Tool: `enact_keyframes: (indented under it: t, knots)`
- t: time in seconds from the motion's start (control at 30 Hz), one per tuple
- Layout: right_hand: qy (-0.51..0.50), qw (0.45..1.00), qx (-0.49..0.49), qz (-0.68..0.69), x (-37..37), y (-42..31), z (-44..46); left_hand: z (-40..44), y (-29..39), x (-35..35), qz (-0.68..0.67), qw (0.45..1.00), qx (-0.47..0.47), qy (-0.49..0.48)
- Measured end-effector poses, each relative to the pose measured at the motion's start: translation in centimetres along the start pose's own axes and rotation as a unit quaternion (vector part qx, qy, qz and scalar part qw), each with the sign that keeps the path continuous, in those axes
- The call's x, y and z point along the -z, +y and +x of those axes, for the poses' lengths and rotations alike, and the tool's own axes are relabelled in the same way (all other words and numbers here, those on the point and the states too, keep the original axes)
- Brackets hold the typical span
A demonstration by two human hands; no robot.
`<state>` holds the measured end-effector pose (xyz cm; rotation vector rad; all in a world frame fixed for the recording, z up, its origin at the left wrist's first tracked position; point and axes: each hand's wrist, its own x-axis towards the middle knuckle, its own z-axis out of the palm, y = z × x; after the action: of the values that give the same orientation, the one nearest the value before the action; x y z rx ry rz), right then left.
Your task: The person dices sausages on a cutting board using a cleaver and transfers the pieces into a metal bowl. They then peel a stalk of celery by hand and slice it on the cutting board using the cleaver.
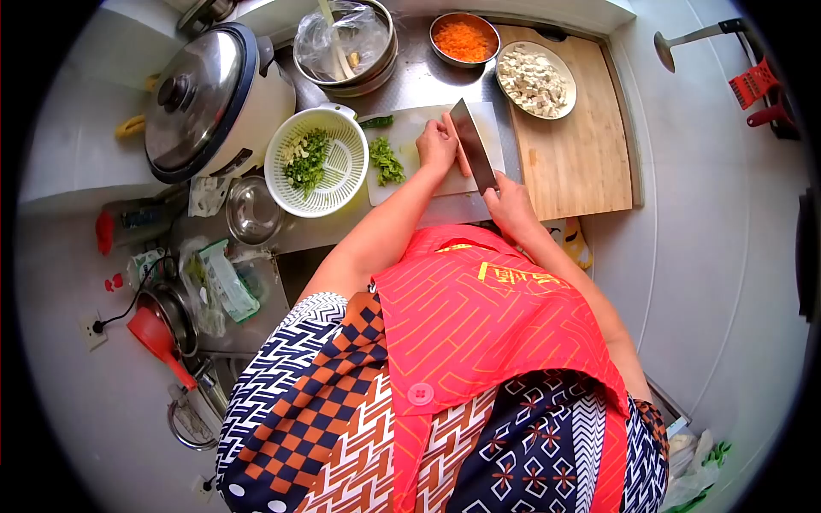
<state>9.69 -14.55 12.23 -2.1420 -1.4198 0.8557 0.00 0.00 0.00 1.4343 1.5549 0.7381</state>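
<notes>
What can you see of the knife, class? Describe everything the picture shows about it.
The knife has a broad, flat blade, grey and metallic-looking. The person's right hand grips its near end, hiding most or all of the handle. From there it slants away from the person and leftward, over the white cutting board, alongside a pink stick of food. Whether the edge touches that stick is unclear.

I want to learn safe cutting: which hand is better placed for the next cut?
Probably the right hand: it grips the knife close beside the pink stick, while the left hand, on the stick's other side, seems to steady it.
</notes>
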Motion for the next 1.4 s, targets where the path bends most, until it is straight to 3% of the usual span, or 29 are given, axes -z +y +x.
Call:
enact_keyframes:
  t: [0.37, 0.57, 0.77, 0.97, 1.1, 1.17, 1.27, 1.4]
  knots:
    - [-0.002, 1.000, -0.003, -0.030, -0.7, -0.9, 0.3, 0.8, -1.0, -0.7, 0.035, 0.999, -0.026, 0.030]
    - [-0.022, 0.997, -0.011, -0.071, -0.9, -0.8, 1.2, 0.1, 0.5, 0.3, 0.003, 1.000, 0.007, -0.013]
    - [-0.042, 0.995, -0.020, -0.085, -0.8, -1.1, 2.3, 0.3, -0.5, -0.2, 0.051, 0.997, -0.053, 0.024]
    - [-0.093, 0.989, -0.088, -0.074, -0.4, -1.8, 3.4, 0.1, 0.9, 0.6, 0.026, 0.999, -0.025, -0.003]
    - [-0.106, 0.988, -0.071, -0.089, -0.7, -1.2, 3.8, 0.5, -0.4, -0.5, 0.046, 0.995, -0.076, 0.051]
    - [-0.071, 0.991, -0.047, -0.102, -1.2, -0.9, 3.4, 0.6, -0.8, -0.5, 0.041, 0.995, -0.080, 0.048]
    - [-0.030, 0.993, -0.023, -0.108, -2.1, -0.3, 3.0, 0.6, 0.0, 0.4, 0.000, 0.999, -0.006, -0.033]
    - [-0.010, 0.995, -0.028, -0.098, -3.8, 0.7, 2.6, 0.6, 0.1, 0.3, 0.018, 1.000, -0.005, -0.011]
